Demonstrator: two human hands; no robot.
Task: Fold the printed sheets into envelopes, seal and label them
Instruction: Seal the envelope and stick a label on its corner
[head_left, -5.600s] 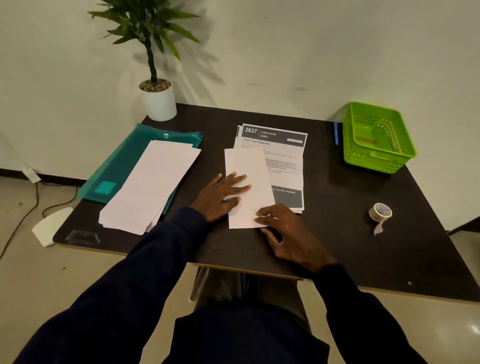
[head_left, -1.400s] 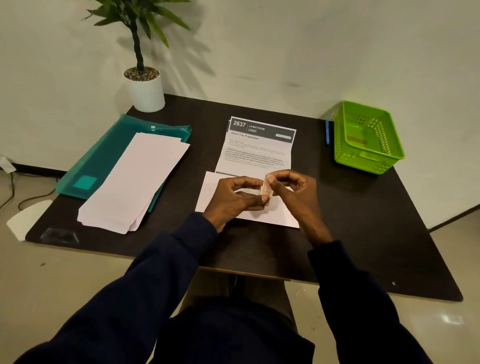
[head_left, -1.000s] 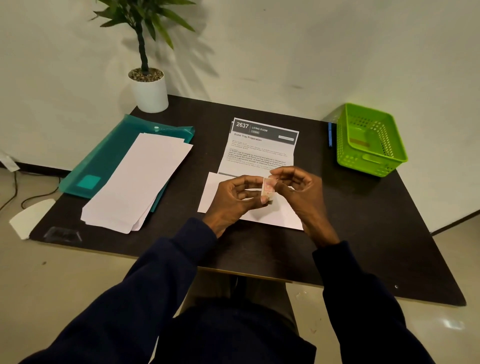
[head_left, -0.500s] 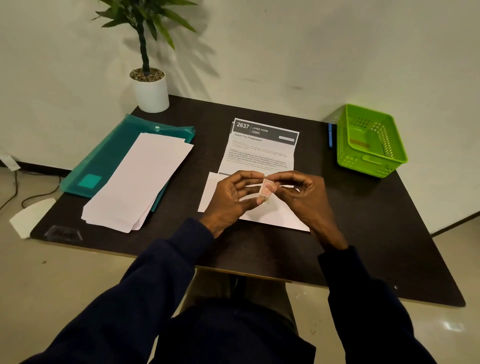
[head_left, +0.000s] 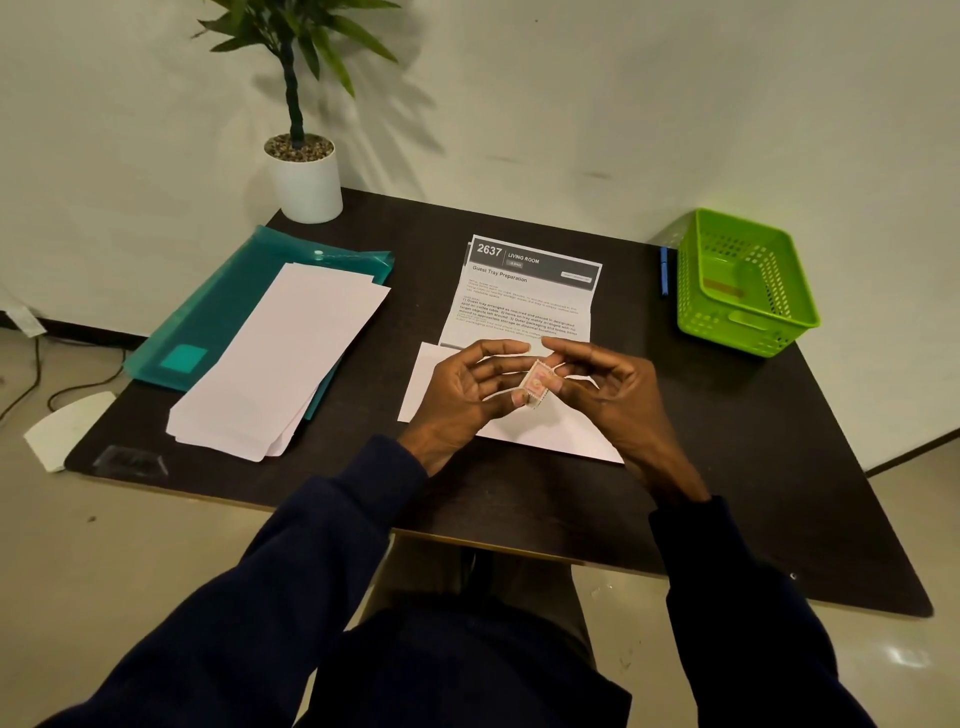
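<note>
A white envelope (head_left: 545, 434) lies crosswise on the dark table (head_left: 753, 441), right in front of me. Just above it, my left hand (head_left: 462, 395) and my right hand (head_left: 618, 400) pinch a small pink stamp-like label (head_left: 536, 381) between their fingertips. The label is tilted, and its edges look toothed. Beyond the hands lies a printed sheet (head_left: 524, 296) headed "2637 Living Room", creased across, its near edge hidden by my fingers.
A stack of white envelopes (head_left: 280, 364) rests on a teal plastic folder (head_left: 218, 312) at the left. A white plant pot (head_left: 306, 182) stands at the back left. At the back right are a green basket (head_left: 748, 332) and a blue pen (head_left: 664, 270).
Some seconds ago both hands pressed an upright envelope flat; now it lies crosswise and they hold the label above it. The tape roll is gone from the table's right side.
</note>
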